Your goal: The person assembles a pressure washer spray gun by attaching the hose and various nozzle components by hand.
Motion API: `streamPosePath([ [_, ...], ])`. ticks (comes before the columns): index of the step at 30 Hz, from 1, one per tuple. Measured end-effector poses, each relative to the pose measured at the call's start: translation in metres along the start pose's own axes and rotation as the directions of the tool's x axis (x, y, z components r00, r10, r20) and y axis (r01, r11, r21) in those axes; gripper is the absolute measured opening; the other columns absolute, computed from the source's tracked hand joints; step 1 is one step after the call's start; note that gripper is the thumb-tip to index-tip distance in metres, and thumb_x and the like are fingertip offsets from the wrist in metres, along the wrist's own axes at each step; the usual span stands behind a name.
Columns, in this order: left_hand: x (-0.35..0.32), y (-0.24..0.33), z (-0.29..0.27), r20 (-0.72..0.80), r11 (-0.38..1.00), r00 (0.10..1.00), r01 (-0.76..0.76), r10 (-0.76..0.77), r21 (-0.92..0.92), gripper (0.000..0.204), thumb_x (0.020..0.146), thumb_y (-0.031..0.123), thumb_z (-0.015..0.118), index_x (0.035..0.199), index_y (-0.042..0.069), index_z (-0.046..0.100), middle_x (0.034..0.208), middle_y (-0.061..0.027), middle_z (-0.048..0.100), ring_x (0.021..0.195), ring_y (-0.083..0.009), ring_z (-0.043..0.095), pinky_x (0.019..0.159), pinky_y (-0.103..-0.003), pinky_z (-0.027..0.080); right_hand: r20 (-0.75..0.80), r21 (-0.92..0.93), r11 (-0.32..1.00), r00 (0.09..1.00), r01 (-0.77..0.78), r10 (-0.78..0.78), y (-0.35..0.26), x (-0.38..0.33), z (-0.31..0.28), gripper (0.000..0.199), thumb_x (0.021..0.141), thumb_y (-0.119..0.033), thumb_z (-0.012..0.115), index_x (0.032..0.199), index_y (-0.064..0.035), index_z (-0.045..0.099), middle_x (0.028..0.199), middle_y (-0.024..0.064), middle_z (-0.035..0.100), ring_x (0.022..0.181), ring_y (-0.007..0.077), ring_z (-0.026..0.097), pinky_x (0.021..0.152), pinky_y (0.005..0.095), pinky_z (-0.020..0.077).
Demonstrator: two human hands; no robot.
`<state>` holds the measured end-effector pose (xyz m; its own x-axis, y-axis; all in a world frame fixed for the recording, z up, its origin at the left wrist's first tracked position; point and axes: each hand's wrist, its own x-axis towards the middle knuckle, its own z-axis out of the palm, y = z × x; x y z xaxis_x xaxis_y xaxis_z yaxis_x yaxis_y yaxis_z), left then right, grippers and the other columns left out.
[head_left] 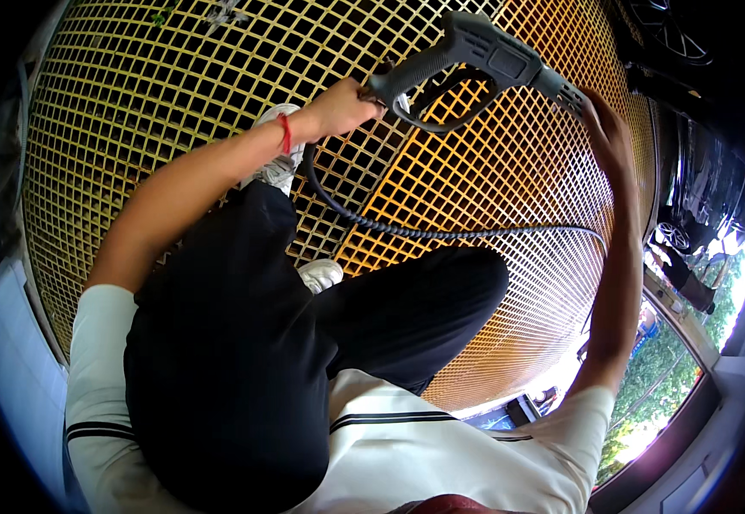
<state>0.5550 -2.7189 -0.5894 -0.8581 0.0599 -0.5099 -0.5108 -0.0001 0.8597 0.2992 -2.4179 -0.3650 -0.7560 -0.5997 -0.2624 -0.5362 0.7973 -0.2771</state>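
A black pressure washer gun (509, 64) lies across my two hands above the grating. My left hand (347, 108), with a red string on its wrist, is closed at the butt of the gun's grip, where small fittings show only partly. The fingers of my right hand (605, 141) wrap the front end of the barrel and are partly hidden. Between the hands the trigger guard loop points down toward me. A ribbed dark hose (441, 233) curves from below my left hand across to my right forearm; its joint with the gun is not plain.
Yellow and orange floor grating (218, 94) spreads beneath me. My bent knee (458, 283) in black trousers and white shoes (319, 276) are close under the hose. A dark car (706, 184) stands at the right, near a bright opening with green trees (659, 407).
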Motion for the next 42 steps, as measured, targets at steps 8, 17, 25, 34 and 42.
streamPosePath([
  [8, 0.049, 0.034, 0.039, 0.116, 0.865, 0.868, -0.493, 0.483, 0.089, 0.041, 0.098, 0.024, 0.062, 0.067, -0.003, 0.066, 0.052, -0.0055, 0.057, 0.043, -0.0120, 0.048, 0.045, -0.033, 0.038, -0.123, -0.610, 0.762, 0.924, 0.217, -0.362, -0.178, -0.069, -0.147, 0.035, 0.093, -0.025, 0.076, 0.128, -0.0170, 0.073, 0.090, 0.0030, 0.077, 0.067, 0.0070, 0.066, 0.057, 0.0234, 0.0457],
  [17, -0.051, 0.048, 0.087, 0.240, 0.901, 0.873, -0.380, 0.425, -0.210, 0.011, 0.096, 0.014, 0.060, 0.094, 0.004, 0.061, 0.070, -0.0004, 0.058, 0.063, -0.0113, 0.055, 0.061, -0.034, 0.044, 0.096, -0.548, 0.789, 0.957, 0.279, -0.272, -0.145, -0.006, -0.088, 0.039, 0.104, -0.036, 0.054, 0.129, -0.0128, 0.072, 0.110, 0.0025, 0.076, 0.093, 0.0141, 0.068, 0.085, 0.0297, 0.0488],
  [25, -0.020, 0.023, 0.026, -0.015, 0.986, 0.996, -0.088, 0.087, -0.145, 0.026, 0.097, 0.023, 0.068, 0.079, 0.004, 0.068, 0.055, 0.0043, 0.053, 0.049, -0.0072, 0.047, 0.049, -0.032, 0.033, 0.134, -0.061, 0.988, 0.980, -0.143, 0.150, 0.011, 0.071, -0.032, 0.056, 0.110, -0.050, 0.038, 0.131, -0.0076, 0.069, 0.127, -0.0026, 0.073, 0.113, 0.0177, 0.070, 0.106, 0.0331, 0.0507],
  [34, 0.063, 0.019, 0.029, 0.106, 0.933, 0.927, -0.361, 0.360, -0.013, 0.021, 0.099, 0.020, 0.067, 0.090, 0.000, 0.066, 0.076, -0.0083, 0.066, 0.070, -0.0212, 0.065, 0.064, -0.039, 0.047, -0.703, 0.114, 0.669, 0.536, 0.734, -0.468, -0.225, -0.018, -0.123, 0.026, 0.101, -0.019, 0.058, 0.114, -0.0007, 0.071, 0.105, 0.0150, 0.075, 0.096, 0.0257, 0.074, 0.084, 0.0361, 0.0608],
  [42, -0.035, 0.035, 0.094, 0.227, 0.946, 0.954, -0.123, 0.196, -0.301, 0.026, 0.099, 0.024, 0.070, 0.084, 0.008, 0.056, 0.073, 0.0030, 0.055, 0.065, -0.0075, 0.048, 0.061, -0.034, 0.039, 0.120, -0.083, 0.996, 0.992, -0.011, 0.022, -0.209, 0.235, -0.074, 0.028, 0.090, -0.038, 0.071, 0.101, -0.0138, 0.080, 0.097, 0.0081, 0.078, 0.089, 0.0223, 0.073, 0.081, 0.0413, 0.0577],
])
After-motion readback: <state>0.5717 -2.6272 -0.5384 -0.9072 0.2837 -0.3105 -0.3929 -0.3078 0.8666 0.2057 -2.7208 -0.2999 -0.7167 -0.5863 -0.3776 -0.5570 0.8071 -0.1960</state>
